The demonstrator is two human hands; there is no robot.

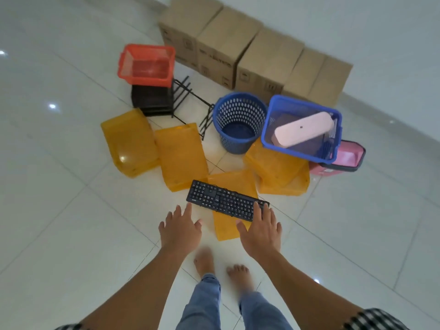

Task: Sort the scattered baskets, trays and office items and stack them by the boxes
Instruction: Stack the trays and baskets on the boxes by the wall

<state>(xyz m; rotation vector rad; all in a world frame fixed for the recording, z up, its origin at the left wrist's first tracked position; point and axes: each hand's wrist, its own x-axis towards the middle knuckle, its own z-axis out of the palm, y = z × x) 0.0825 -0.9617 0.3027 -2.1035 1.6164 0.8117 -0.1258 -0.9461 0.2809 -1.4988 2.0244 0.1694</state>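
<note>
On the tiled floor (71, 210) the keyboard (226, 201) lay crosswise ahead; your right hand (260, 231) hung over its end, left hand (179, 231) just short, both spread, empty.

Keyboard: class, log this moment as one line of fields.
left hand: open, beside left end of keyboard | right hand: open, fingers over its right end | keyboard: lies across yellow tray

I see cardboard boxes (269, 58) lined along the floor's far edge. Before them at the left, a crate (147, 65) sits on a stack of trays (152, 101), with a wire rack (190, 101) just right of it. Further right stand a wastebasket (239, 122) and a second crate (268, 122) holding a flat case (303, 129). Nearest me, a keyboard (226, 201) lies across a tray (226, 231).
</note>
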